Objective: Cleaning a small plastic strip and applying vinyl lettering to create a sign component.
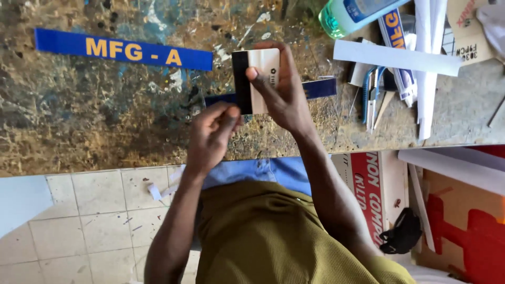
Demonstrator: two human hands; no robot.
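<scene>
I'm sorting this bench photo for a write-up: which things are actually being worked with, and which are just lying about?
In hand:
- right hand holding a pale card with a dark stripe
- left hand, pinched below the card
- dark blue strip under the hands

Lying about:
- blue strip with yellow letters
- green bottle
- white paper strips
- blue-handled tool
- red box
</scene>
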